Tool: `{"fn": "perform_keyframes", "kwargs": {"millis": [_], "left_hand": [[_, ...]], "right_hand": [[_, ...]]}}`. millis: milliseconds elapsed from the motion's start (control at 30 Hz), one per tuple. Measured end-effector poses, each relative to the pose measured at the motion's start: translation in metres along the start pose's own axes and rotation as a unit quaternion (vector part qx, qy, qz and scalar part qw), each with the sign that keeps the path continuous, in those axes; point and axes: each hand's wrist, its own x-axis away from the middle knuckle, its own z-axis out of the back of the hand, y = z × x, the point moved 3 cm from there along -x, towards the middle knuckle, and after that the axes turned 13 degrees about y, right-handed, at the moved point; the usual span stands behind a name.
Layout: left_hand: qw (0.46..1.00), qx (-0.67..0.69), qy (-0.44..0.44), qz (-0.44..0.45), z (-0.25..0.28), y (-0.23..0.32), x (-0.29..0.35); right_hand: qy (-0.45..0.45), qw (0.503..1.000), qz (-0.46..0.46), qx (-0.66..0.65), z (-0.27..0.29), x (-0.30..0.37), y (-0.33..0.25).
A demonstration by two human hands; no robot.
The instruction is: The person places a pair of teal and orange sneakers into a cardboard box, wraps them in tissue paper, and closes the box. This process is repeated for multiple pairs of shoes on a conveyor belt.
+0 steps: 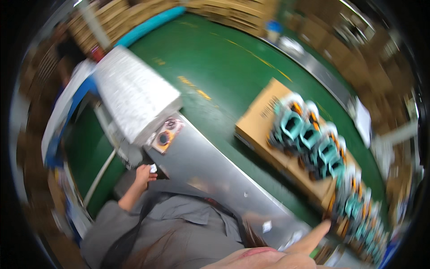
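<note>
reaching toward the row of teal and orange parts [322,152], the right hand [286,253] is being held out from the lower edge with one finger extended and the others curled in; nothing is being gripped by it. the parts are being carried in a loose line on a flat cardboard box [264,121] lying on the green conveyor belt [215,58], and the nearest end of that line is lying just beyond the fingertip, up and to the right of the hand, perhaps touching. the whole view is being blurred by motion, so contact cannot be told. if the line is being nudged at its end, pieces could be pushed off the cardboard edge. the left hand [144,174] is being kept well apart, beside a steel housing [210,166], closed around something small and white that cannot be identified.
</note>
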Motion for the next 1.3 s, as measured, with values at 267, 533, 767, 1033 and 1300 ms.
{"fn": "perform_keyframes", "kwargs": {"millis": [267, 533, 767, 1033, 1300], "left_hand": [[0.987, -0.154, 0.037, 0.010, -0.023, -0.002, 0.027], [0.992, -0.127, -0.015, 0.015, -0.025, -0.014, 0.019], [0.993, -0.013, -0.012, 0.113, -0.001, -0.048, -0.011], [0.984, 0.074, 0.049, 0.157, 0.054, -0.070, -0.034], [0.956, 0.184, 0.117, 0.194, 0.124, -0.105, -0.051]], "right_hand": [[-0.064, 0.992, 0.048, 0.101, -0.102, 0.052, 0.006], [-0.089, 0.988, 0.056, 0.112, -0.121, 0.139, 0.007], [-0.126, 0.986, 0.064, 0.090, -0.136, 0.231, 0.002], [-0.202, 0.977, 0.034, 0.058, -0.186, 0.337, 0.027], [-0.367, 0.925, -0.084, -0.045, -0.324, 0.459, 0.102]]}}
